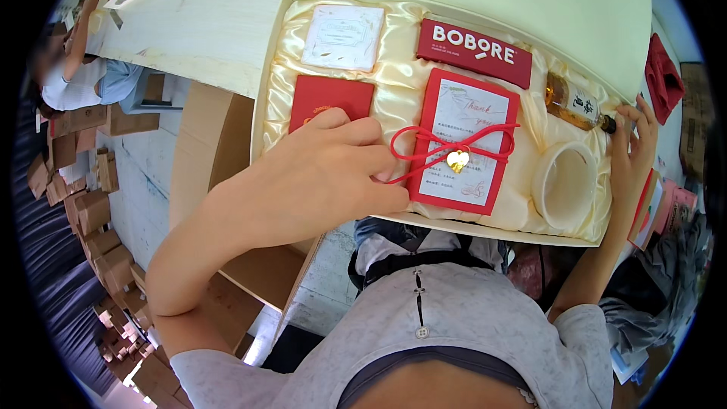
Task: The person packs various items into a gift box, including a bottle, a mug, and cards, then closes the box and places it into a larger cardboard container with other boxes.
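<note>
A cream gift box (488,230) lies open before me, lined with pale yellow satin (397,28). My left hand (335,173) is over its front left part, fingers curled and pinching the loose end of a red cord (431,153). That cord is tied in a bow with a gold heart charm (458,160) around a red-bordered card (466,108). A red square box (332,96) is partly hidden behind my left hand. My right hand (633,147) grips the box's right wall, beside the dark cap of a small amber bottle (573,102). A white cup (565,184) lies in the front right recess.
Inside the box are also a white patterned square packet (342,38) and a dark red carton (474,52). A pale table (199,23) extends left, where another person (79,79) works. Brown cardboard boxes (213,130) stand on the floor at left. Red cloth (663,76) lies at right.
</note>
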The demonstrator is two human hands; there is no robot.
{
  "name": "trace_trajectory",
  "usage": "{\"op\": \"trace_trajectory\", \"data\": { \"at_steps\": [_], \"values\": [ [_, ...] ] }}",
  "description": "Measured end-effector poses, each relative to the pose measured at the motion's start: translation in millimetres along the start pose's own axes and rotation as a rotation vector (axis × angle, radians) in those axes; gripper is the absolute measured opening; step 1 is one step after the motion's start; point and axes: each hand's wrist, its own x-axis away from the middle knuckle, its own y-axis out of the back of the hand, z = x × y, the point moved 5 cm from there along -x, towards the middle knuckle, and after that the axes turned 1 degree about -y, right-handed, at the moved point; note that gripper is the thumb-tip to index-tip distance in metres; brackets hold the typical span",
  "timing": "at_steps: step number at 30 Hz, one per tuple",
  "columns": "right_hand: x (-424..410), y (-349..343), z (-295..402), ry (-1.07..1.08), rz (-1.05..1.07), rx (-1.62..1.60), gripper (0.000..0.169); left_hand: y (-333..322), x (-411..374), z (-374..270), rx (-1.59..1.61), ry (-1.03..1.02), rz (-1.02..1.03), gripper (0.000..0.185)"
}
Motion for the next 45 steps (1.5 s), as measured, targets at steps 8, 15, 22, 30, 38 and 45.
{"op": "trace_trajectory", "data": {
  "at_steps": [8,15,22,30,38,45],
  "values": [
    [0.7,-0.5,-0.2,0.003,-0.003,0.012,0.011,-7.9,0.1,-6.0,-0.252,-0.083,-0.134,0.011],
    [0.0,0.8,2.5,-0.002,-0.004,-0.036,0.013,-0.4,3.8,3.0,-0.036,0.102,-0.158,0.013],
    [14.6,40.9,97.7,0.470,-0.139,0.057,0.022,22.0,21.2,-27.9,-0.013,0.353,-0.329,0.023],
    [58.9,-40.7,204.6,1.033,0.451,-0.387,0.005,-19.8,47.1,-53.0,-0.075,0.429,-0.680,0.037],
    [64.2,-57.6,225.0,1.172,0.509,-0.201,0.010,-61.2,31.8,-50.6,-0.286,0.525,-0.896,0.034],
    [63.3,-63.3,214.3,1.290,0.524,-0.244,0.011,-57.9,28.5,-49.0,-0.245,0.563,-0.907,0.033]
  ]
}}
